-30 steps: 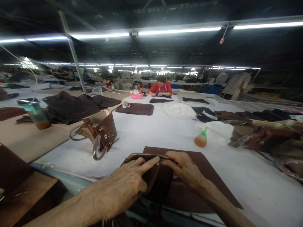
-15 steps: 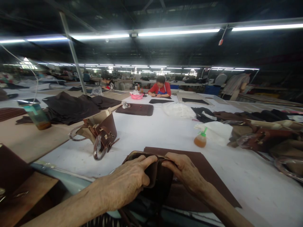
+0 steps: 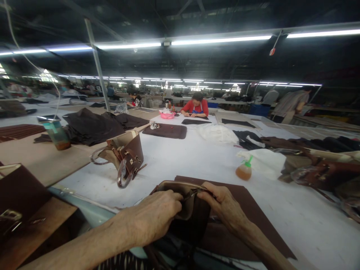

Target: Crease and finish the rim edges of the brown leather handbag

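Observation:
A dark brown handbag [image 3: 194, 221] is in front of me at the table edge, its mouth facing up and its tan lining showing. My right hand [image 3: 225, 204] pinches the bag's far right rim between thumb and fingers. Over the left side of the mouth, my left hand [image 3: 157, 213] is closed on the bag's edge or lining, with its fingertips partly hidden inside. A flat brown panel [image 3: 247, 213] lies on the white table, partly beneath the bag and my right hand.
Another brown handbag [image 3: 131, 153] stands ahead to the left, and part of one [image 3: 22, 202] shows at lower left. A green-topped glue bottle [image 3: 243, 171] sits right, near white cloth [image 3: 268, 161]. A person in red [image 3: 196, 107] works across the table.
My left hand's fingers have curled in from lying along the rim and drawn slightly left. The right hand keeps its pinch on the rim. The whole view has shifted a little.

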A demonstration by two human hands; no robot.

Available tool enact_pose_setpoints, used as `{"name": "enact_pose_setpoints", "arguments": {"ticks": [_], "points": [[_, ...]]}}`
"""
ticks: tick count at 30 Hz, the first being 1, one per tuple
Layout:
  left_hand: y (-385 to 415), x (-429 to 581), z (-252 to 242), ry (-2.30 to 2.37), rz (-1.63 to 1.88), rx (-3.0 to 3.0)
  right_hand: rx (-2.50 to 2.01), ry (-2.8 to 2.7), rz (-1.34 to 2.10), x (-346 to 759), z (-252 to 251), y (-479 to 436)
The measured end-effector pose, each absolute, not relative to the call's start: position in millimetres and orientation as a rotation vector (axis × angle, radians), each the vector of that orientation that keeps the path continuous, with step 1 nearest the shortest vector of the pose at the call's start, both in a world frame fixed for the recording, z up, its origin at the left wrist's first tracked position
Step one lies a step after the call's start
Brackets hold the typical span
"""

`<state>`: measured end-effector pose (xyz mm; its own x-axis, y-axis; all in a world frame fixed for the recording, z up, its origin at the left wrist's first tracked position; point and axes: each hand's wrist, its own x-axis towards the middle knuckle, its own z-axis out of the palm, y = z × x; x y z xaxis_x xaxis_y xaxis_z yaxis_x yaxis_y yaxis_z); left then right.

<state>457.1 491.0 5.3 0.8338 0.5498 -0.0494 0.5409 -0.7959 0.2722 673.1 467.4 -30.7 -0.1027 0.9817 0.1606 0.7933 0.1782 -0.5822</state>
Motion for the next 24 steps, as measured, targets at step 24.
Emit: {"name": "enact_pose_setpoints", "arguments": {"ticks": [24], "points": [[491, 450, -9, 1.303, 0.55, 2.802, -1.546, -1.795, 0.586, 673, -40, 476]]}}
